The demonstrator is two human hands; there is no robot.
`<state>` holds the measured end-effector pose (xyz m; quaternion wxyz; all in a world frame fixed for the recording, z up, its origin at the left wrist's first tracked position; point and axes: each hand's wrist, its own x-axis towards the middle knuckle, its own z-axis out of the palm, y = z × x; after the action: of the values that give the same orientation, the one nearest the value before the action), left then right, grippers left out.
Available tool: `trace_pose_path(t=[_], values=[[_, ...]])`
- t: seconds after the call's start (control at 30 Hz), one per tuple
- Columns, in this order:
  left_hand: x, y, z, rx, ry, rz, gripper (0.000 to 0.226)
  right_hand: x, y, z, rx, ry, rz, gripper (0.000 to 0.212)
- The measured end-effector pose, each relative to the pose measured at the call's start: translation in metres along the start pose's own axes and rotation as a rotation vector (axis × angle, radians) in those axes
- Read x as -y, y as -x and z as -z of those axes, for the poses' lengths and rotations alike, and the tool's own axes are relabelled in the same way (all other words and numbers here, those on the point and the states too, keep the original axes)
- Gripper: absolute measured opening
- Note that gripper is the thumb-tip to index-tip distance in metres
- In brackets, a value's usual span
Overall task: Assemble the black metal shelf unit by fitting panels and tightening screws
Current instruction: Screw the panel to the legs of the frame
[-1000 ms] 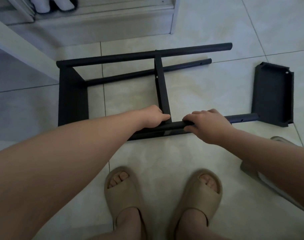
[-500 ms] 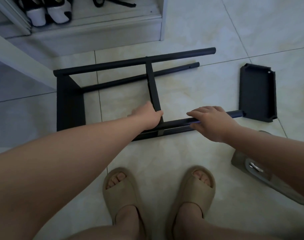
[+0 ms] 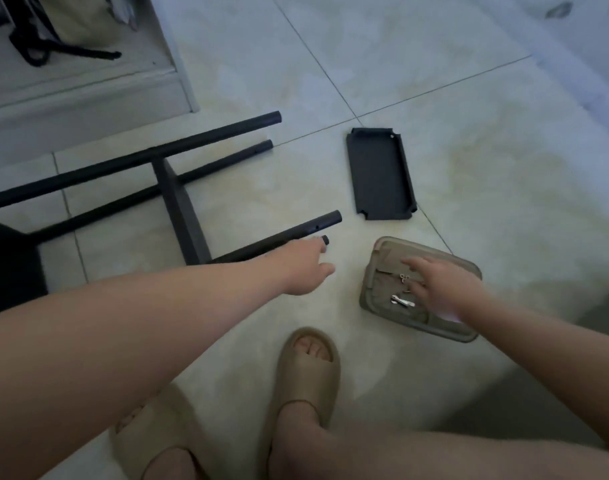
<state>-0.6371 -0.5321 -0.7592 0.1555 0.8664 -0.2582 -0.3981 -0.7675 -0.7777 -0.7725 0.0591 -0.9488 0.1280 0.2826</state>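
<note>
Right hand (image 3: pixel 438 285) splayed, hovering over tray (image 3: pixel 441 254)

- Pale tiled floor (image 3: pixel 469 168), thin dark joints crossing at far centre.
- Left: black shelf frame (image 3: pixel 178 202) lying on its side, tubes pointing right.
- Far centre: loose black panel (image 3: pixel 379 174), flat, apart from the frame.
- Near right: olive tray (image 3: pixel 445 258) holding screws (image 3: pixel 402 301).
- Near: tan sandals (image 3: pixel 308 372), worn.
</note>
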Motion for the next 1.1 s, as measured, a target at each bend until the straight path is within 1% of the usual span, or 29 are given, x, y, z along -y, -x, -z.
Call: trace_pose_path(t=[0.1, 0.23, 0.27, 0.3, 0.37, 0.43, 0.5, 0.57, 0.67, 0.77, 0.83, 0.9, 0.93, 1.0, 1.03, 1.1], values=[[-0.025, -0.023, -0.027, 0.130, 0.070, 0.008, 0.056, -0.018, -0.011, -0.021, 0.056, -0.103, -0.071, 0.039], [-0.046, -0.050, -0.059, 0.171, 0.330, 0.106, 0.055, -0.030, -0.033, -0.049, 0.106, -0.214, -0.121, 0.038], [-0.049, -0.055, -0.065, 0.184, 0.390, 0.131, 0.051, -0.032, -0.039, -0.055, 0.117, -0.227, -0.132, 0.038], [-0.051, -0.060, -0.072, 0.189, 0.436, 0.136, 0.040, -0.034, -0.045, -0.062, 0.127, -0.232, -0.138, 0.038], [-0.050, -0.068, -0.084, 0.175, 0.460, 0.133, 0.006, -0.038, -0.057, -0.073, 0.134, -0.223, -0.145, 0.040], [-0.049, -0.074, -0.091, 0.164, 0.468, 0.130, 0.022, -0.043, -0.068, -0.082, 0.125, -0.193, -0.151, 0.042], [-0.047, -0.077, -0.095, 0.161, 0.480, 0.140, 0.025, -0.048, -0.077, -0.089, 0.125, -0.162, -0.135, 0.036], [-0.046, -0.078, -0.096, 0.162, 0.517, 0.147, 0.025, -0.049, -0.082, -0.095, 0.151, -0.127, -0.109, 0.027], [-0.044, -0.077, -0.096, 0.151, 0.548, 0.153, 0.024, -0.047, -0.083, -0.108, 0.200, -0.073, -0.077, 0.028], [-0.046, -0.074, -0.094, 0.151, 0.600, 0.155, 0.024, -0.046, -0.085, -0.115, 0.193, -0.063, -0.069, 0.026], [-0.047, -0.073, -0.095, 0.151, 0.626, 0.168, 0.023, -0.047, -0.084, -0.114, 0.191, -0.065, -0.083, 0.025], [-0.047, -0.071, -0.095, 0.157, 0.669, 0.186, 0.011, -0.047, -0.082, -0.108, 0.174, -0.097, -0.126, 0.024], [-0.048, -0.068, -0.093, 0.182, 0.687, 0.197, 0.011, -0.047, -0.079, -0.102, 0.155, -0.124, -0.156, 0.020], [-0.048, -0.063, -0.089, 0.255, 0.727, 0.211, 0.041, -0.046, -0.072, -0.087, 0.102, -0.198, -0.209, 0.009], [-0.049, -0.060, -0.085, 0.290, 0.738, 0.208, 0.053, -0.045, -0.067, -0.078, 0.071, -0.241, -0.226, 0.007], [-0.050, -0.052, -0.074, 0.324, 0.680, 0.174, 0.066, -0.040, -0.056, -0.059, 0.001, -0.321, -0.229, 0.007]])
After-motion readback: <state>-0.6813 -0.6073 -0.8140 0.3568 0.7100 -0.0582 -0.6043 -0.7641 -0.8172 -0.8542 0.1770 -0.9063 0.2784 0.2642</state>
